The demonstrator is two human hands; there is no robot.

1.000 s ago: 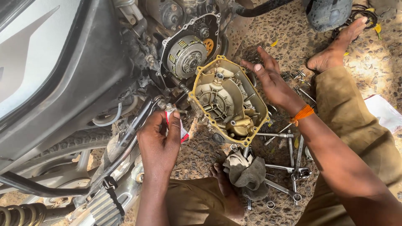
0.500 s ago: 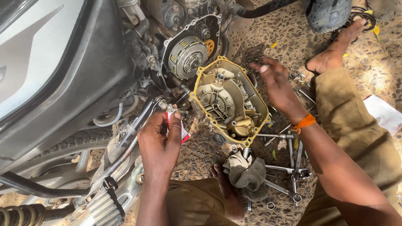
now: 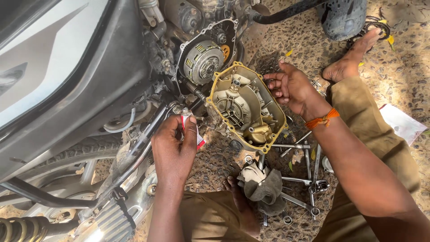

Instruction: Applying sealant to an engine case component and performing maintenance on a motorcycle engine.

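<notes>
Left hand [image 3: 174,150] gripping small tube [image 3: 191,130], right hand [image 3: 291,87] fingers curled on engine cover [image 3: 245,107] rim, wrenches [image 3: 304,166] and rag [image 3: 264,186] below

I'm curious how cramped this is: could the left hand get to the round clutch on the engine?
Probably yes. The left hand, pinching a small tube, sits just below the exposed clutch; the engine cover is tilted away to the right, leaving the path open.

Bright, hard sunlight falls on the gravel ground [image 3: 403,80] at right; the left lies shaded, sharp throughout, slight edge distortion.
</notes>
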